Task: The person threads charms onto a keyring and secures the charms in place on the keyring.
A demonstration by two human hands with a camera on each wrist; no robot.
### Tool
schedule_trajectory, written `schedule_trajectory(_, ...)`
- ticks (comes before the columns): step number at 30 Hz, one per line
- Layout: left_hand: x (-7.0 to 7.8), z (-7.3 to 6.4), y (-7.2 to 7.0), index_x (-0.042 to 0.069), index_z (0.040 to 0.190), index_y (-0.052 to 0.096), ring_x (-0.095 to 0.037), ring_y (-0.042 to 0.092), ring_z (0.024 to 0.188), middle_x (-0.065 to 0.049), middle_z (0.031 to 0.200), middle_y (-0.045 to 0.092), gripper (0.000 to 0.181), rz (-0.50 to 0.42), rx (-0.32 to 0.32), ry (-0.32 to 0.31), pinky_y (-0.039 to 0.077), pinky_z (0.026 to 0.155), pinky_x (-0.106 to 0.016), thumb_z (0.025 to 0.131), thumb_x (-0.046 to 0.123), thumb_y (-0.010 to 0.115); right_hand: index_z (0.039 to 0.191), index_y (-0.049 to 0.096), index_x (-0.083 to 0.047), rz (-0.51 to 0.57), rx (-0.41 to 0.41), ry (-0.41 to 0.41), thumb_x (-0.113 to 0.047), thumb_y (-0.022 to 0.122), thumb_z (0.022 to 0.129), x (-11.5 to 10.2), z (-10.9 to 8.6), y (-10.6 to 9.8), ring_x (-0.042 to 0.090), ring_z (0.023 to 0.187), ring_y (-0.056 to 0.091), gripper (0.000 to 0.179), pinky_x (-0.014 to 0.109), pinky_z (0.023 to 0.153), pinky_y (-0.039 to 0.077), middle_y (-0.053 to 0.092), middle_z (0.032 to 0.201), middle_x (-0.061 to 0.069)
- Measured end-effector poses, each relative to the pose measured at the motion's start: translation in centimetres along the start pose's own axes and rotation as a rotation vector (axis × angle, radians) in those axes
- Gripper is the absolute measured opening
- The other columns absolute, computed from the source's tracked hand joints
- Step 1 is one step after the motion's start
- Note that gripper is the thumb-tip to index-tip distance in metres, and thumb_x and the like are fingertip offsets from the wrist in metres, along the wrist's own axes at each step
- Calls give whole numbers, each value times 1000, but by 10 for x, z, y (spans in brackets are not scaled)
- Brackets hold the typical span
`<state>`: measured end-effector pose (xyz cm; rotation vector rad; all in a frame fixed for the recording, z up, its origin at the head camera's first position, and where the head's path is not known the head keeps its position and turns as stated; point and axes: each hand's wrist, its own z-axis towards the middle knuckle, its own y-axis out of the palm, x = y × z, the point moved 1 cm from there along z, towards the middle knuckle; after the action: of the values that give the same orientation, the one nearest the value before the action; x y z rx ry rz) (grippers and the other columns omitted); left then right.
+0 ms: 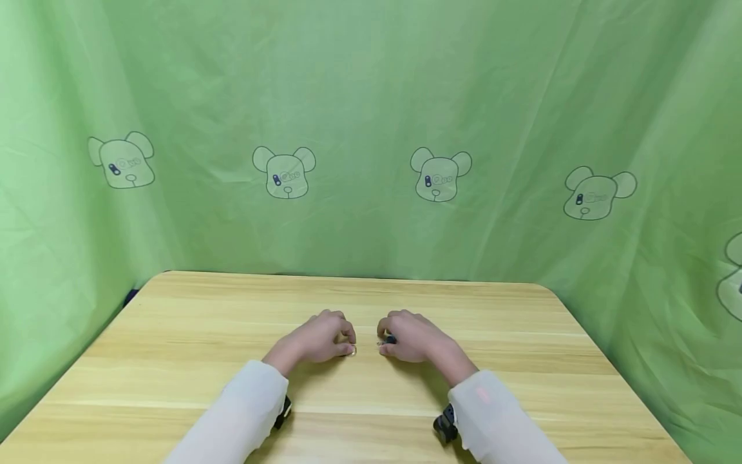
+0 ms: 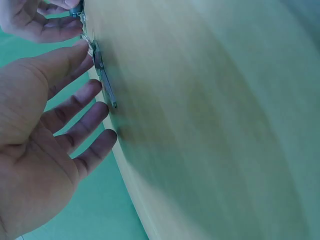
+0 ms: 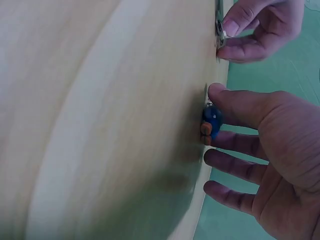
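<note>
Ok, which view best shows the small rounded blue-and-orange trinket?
Right wrist: the trinket appears close up, colours clear. Head shows only a dark bit at the right hand; left wrist, a part near the top edge.

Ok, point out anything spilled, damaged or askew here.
Nothing stands out: the tabletop shows no spill; the left hand holds a small metal item, the right hand a blue trinket. Fine damage can't be judged.

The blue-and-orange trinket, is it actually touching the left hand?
Apart. The right wrist view shows the blue-and-orange trinket in the right hand, with a plain gap between it and the left hand.
</note>
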<state>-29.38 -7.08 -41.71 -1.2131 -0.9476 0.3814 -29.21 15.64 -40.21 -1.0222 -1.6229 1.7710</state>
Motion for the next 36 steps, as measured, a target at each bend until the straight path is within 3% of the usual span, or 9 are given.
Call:
schedule_trajectory(7, 5, 6, 2, 24, 86, 70, -16, 48, 89, 4, 89, 58, 11, 32, 1, 13, 43, 83, -40, 94, 21, 77, 93, 70, -14, -12, -1, 10, -23, 76, 92, -1, 5, 2, 13, 79, 54, 11, 35, 73, 51, 59, 89, -4)
schedule_trajectory(14, 6, 9, 4, 23, 80, 66, -12, 50, 83, 9, 83, 56, 17, 58, 5, 34, 46, 81, -36, 94, 18, 76, 84, 64, -17, -29, 12, -11, -16, 74, 92, -1, 8, 4, 10, 73, 52, 12, 32, 67, 49, 57, 83, -7)
schedule_trajectory(21, 3, 14, 7, 16, 85, 64, -5, 53, 70, 8, 77, 61, 17, -79, 1, 58, 49, 69, -24, 101, 10, 66, 80, 61, -16, -91, 28, -40, -9, 70, 85, 1, 10, 6, 11, 71, 50, 13, 31, 63, 47, 54, 80, -7)
schedule_trajectory(31, 5, 12, 1, 10, 92, 61, -11, 63, 66, -1, 80, 68, 12, -317, 76, 80, 55, 66, -25, 103, 4, 59, 81, 60, -17, -148, 16, -52, -10, 69, 92, 2, 8, 8, 13, 75, 51, 16, 31, 65, 49, 53, 81, -6)
schedule_trajectory(36, 4, 10, -1, 6, 97, 63, -9, 64, 74, 3, 83, 68, 5, -331, 98, 74, 55, 69, -25, 102, 5, 61, 83, 59, -17, -137, 35, -63, -11, 68, 94, -1, 6, 8, 14, 77, 51, 15, 31, 66, 48, 51, 81, -6)
